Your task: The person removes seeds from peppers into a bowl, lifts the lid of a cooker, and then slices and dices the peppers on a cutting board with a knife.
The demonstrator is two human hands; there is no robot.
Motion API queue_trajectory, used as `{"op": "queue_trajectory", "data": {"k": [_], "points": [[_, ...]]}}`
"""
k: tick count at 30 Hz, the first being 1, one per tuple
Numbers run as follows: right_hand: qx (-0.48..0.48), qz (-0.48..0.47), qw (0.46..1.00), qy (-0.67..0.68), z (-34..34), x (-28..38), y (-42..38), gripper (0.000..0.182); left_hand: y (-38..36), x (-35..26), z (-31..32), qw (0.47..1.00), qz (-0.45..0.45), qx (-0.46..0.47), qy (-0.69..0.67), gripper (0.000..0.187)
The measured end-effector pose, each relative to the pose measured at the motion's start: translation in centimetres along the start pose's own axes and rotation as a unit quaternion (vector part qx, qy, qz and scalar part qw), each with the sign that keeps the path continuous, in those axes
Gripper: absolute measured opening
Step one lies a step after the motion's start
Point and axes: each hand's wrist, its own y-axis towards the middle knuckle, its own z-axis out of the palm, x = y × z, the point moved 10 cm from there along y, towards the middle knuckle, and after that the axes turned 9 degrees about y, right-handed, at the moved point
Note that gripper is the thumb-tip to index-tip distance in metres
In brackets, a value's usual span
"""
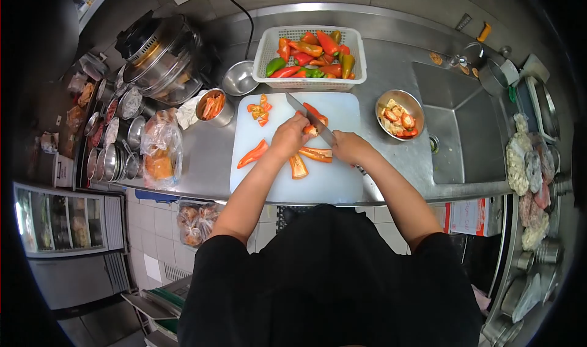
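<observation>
Left hand [288, 136] pins the pepper [312, 129] beside the right hand [348, 147], fist closed on the knife [312, 119].

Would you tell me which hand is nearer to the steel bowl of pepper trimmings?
Right. The right hand grips the knife just left of the bowl; the left hand is farther left.

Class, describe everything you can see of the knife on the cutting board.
The knife has a long, grey, metal-looking blade. It slants across the white cutting board, tip pointing up and away toward the basket of peppers. The right hand covers its handle. The blade lies over a red pepper piece that the left hand steadies.
</observation>
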Motion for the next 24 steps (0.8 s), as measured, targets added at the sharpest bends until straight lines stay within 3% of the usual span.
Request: {"op": "queue_trajectory", "data": {"k": [6,9,11,14,16,20,24], "points": [[-0.042,-0.017,0.998,0.044,-3.0,0.4,-6.5,0.030,0.0,0.5,-1.4,0.991,-0.053,0.080,0.098,0.020],[-0.109,0.038,0.983,0.140,-5.1,-2.4,-10.8,0.039,2.4,1.2,-2.6,0.990,-0.063,0.033,0.122,0.023],[-0.181,-0.018,0.979,0.091,-5.8,-4.4,-11.0,0.053,4.5,0.7,-2.1,0.992,-0.014,0.011,0.122,0.027],[-0.236,-0.046,0.971,0.010,-5.5,-5.8,-11.0,0.059,6.8,1.4,0.6,0.986,0.065,-0.003,0.152,0.037],[-0.241,-0.042,0.969,-0.027,-4.6,-5.8,-10.7,0.060,7.0,2.4,3.9,0.974,0.056,0.144,0.167,0.040],[-0.255,-0.035,0.962,-0.090,-1.9,-5.9,-8.1,0.059,6.0,2.6,2.5,0.970,0.042,0.179,0.160,0.041],[-0.268,-0.071,0.957,-0.090,-0.3,-5.1,-6.5,0.053,4.3,3.0,-1.4,0.987,-0.032,0.130,0.094,0.037]]}}
